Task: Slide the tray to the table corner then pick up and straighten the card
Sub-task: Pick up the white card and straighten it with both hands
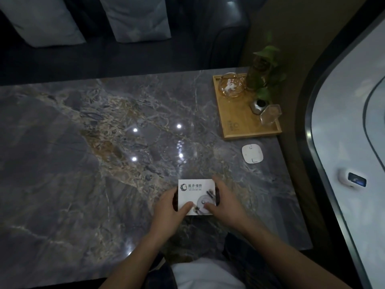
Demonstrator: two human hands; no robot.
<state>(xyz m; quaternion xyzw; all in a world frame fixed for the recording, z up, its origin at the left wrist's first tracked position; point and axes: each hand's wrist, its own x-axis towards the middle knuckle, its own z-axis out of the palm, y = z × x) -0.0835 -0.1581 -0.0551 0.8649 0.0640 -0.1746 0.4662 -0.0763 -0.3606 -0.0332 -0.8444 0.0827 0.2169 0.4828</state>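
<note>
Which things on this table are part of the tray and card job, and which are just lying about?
Job: wooden tray at the far right corner; card held by left hand and right hand.
Lying about: white square pad, plant, glass ashtray, cushions.

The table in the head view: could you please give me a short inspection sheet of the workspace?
Surface: dark marble table, glossy with light reflections.
Job's things: wooden tray at far right corner; card held in both hands.
Clutter: white square pad near the tray; glass dish, plant, small jar on tray.
Hands: left hand and right hand grip the card's sides.
Cables: nothing seen.
Surroundings: sofa cushions beyond.
</note>
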